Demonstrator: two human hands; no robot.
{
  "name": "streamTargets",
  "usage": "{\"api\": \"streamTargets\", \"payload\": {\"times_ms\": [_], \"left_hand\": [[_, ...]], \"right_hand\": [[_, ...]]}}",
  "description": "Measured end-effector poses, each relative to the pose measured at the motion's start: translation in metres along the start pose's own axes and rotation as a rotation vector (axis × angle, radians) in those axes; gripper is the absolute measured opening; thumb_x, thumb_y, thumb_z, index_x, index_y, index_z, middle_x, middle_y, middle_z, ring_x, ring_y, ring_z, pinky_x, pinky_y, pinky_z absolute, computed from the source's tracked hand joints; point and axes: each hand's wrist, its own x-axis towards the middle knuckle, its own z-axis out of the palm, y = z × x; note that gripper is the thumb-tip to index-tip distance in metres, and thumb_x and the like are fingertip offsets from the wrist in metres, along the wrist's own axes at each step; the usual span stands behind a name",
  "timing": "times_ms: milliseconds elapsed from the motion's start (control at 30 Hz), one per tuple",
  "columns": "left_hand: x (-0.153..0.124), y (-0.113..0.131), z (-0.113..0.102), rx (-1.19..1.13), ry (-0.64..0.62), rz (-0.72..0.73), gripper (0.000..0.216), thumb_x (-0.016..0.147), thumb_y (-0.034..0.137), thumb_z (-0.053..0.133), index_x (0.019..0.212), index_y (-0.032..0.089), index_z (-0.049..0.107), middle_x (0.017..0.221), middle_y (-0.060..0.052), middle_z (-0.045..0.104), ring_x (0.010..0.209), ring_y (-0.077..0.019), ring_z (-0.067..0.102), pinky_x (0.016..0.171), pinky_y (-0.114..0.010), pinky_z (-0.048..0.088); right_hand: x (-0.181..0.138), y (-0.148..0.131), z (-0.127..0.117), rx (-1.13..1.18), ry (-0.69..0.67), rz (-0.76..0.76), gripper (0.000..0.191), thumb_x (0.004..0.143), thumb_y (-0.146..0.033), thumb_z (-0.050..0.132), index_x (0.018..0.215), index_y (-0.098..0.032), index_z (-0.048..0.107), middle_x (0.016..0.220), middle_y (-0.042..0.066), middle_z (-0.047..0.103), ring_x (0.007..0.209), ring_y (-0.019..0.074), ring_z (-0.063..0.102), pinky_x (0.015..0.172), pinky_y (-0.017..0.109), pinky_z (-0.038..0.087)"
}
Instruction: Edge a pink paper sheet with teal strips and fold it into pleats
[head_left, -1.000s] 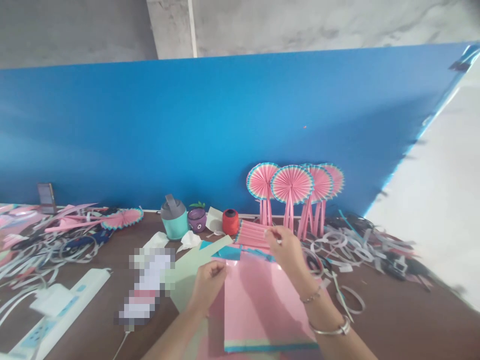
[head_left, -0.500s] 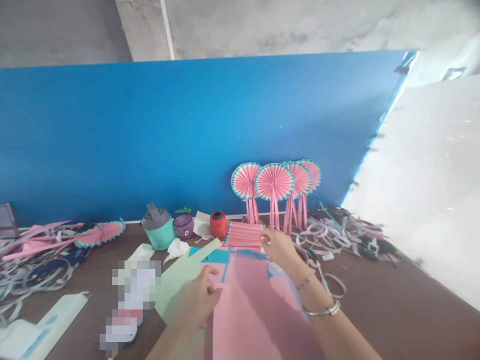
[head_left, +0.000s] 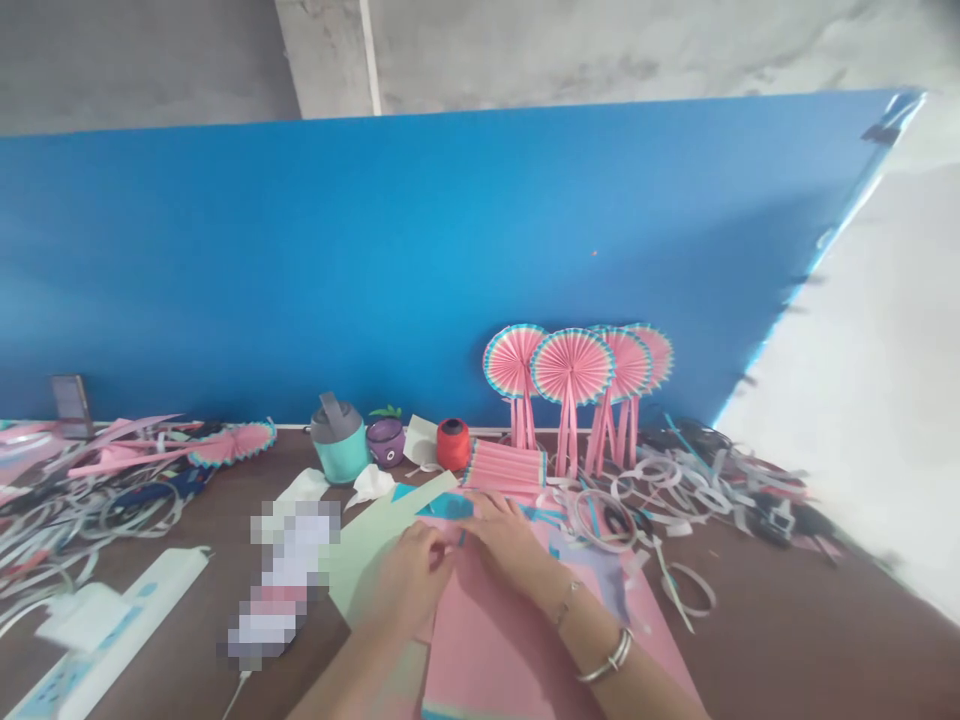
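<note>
A large sheet of pink paper point(head_left: 480, 640) with blue strips along its edges lies before me, on top of other sheets. My left hand point(head_left: 416, 575) is at its upper left corner, fingers curled in and seemingly pinching the paper's edge. My right hand point(head_left: 506, 540) rests on the upper part of the sheet, its fingers stretched out to the left, close to the left fingertips. Pale green paper point(head_left: 360, 560) sticks out under the left hand. Just beyond the hands lies a pleated pink paper piece point(head_left: 506, 465).
Round pink paper fans point(head_left: 571, 366) lean against the blue partition point(head_left: 300, 260). A turquoise cup point(head_left: 337, 445), a purple pot point(head_left: 385, 443) and a red spool point(head_left: 453, 445) stand along it. Coiled white strips point(head_left: 667, 480) lie right; a power strip point(head_left: 112, 630) is at left.
My right hand has moved down and left from the pleated piece onto the pink sheet, beside my left hand. The left fingers have closed in. The view has swung slightly left.
</note>
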Motion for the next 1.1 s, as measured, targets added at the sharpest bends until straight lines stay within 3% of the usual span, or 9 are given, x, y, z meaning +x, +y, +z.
{"api": "streamTargets", "payload": {"times_ms": [233,367,433,533,633,733,833,933,1100], "left_hand": [[-0.006,0.008,-0.008,0.018,-0.045,-0.056,0.011,0.085,0.025,0.053,0.093,0.024,0.061,0.103,-0.001,0.067,0.095,-0.0193,0.064,0.081,-0.028,0.043],[-0.004,0.002,-0.004,-0.002,-0.040,-0.033,0.029,0.080,0.018,0.056,0.108,0.026,0.058,0.112,-0.001,0.065,0.105,-0.0190,0.061,0.085,-0.028,0.044],[-0.004,0.000,-0.003,-0.002,-0.029,0.047,0.038,0.076,0.010,0.053,0.110,0.026,0.059,0.117,-0.002,0.063,0.112,-0.0189,0.058,0.089,-0.029,0.044],[-0.007,0.001,-0.004,0.003,-0.045,0.283,0.037,0.078,0.004,0.048,0.101,0.026,0.067,0.118,-0.003,0.064,0.116,-0.0209,0.054,0.095,-0.033,0.044],[-0.014,0.004,-0.003,-0.022,-0.158,0.532,0.029,0.086,0.015,0.051,0.097,0.029,0.074,0.116,-0.003,0.068,0.114,-0.0237,0.055,0.102,-0.040,0.040],[-0.021,0.007,0.001,-0.049,-0.289,0.638,0.029,0.084,0.021,0.060,0.108,0.030,0.073,0.124,-0.003,0.067,0.118,-0.0257,0.055,0.109,-0.043,0.035],[-0.025,0.008,0.006,-0.029,-0.335,0.617,0.036,0.082,0.023,0.062,0.117,0.028,0.070,0.132,-0.007,0.063,0.122,-0.0286,0.052,0.110,-0.045,0.033],[-0.024,0.009,0.009,-0.052,-0.304,0.551,0.034,0.082,0.023,0.059,0.114,0.025,0.071,0.128,-0.009,0.063,0.121,-0.0291,0.053,0.109,-0.045,0.035],[-0.009,0.003,0.012,-0.448,-0.067,0.236,0.034,0.085,0.037,0.054,0.113,0.024,0.068,0.115,-0.007,0.068,0.101,-0.0222,0.061,0.093,-0.035,0.047]], "right_hand": [[0.004,0.006,0.007,-0.051,0.061,0.019,0.018,0.093,-0.015,0.051,0.096,-0.020,0.068,0.139,0.007,0.055,0.130,0.0248,0.040,0.100,0.038,0.034],[0.004,0.005,0.001,-0.035,0.056,0.046,0.017,0.090,-0.011,0.051,0.090,-0.018,0.067,0.122,0.010,0.065,0.117,0.0245,0.050,0.095,0.037,0.036],[0.004,0.006,-0.004,-0.010,0.090,0.095,0.014,0.084,-0.010,0.054,0.085,-0.017,0.066,0.111,0.010,0.068,0.109,0.0249,0.054,0.091,0.037,0.037],[0.005,0.011,-0.015,0.072,0.213,0.202,0.010,0.074,-0.010,0.056,0.074,-0.018,0.061,0.094,0.008,0.070,0.098,0.0240,0.058,0.089,0.036,0.037],[0.005,0.019,-0.031,0.249,0.324,0.308,0.007,0.067,-0.013,0.053,0.066,-0.020,0.054,0.079,0.004,0.068,0.085,0.0208,0.059,0.085,0.033,0.039],[0.003,0.027,-0.046,0.467,0.360,0.405,0.005,0.066,-0.018,0.049,0.062,-0.021,0.047,0.067,0.000,0.061,0.070,0.0172,0.055,0.070,0.028,0.040],[-0.001,0.029,-0.056,0.702,0.331,0.395,0.007,0.064,-0.023,0.048,0.060,-0.022,0.042,0.060,-0.003,0.051,0.062,0.0145,0.050,0.059,0.026,0.035],[-0.006,0.025,-0.063,0.973,0.225,0.347,0.008,0.067,-0.026,0.049,0.064,-0.021,0.044,0.059,-0.005,0.050,0.062,0.0140,0.054,0.058,0.025,0.035],[-0.009,0.013,-0.066,1.236,0.062,0.260,0.011,0.070,-0.027,0.056,0.066,-0.020,0.049,0.057,-0.005,0.054,0.056,0.0125,0.057,0.066,0.027,0.042]]}}
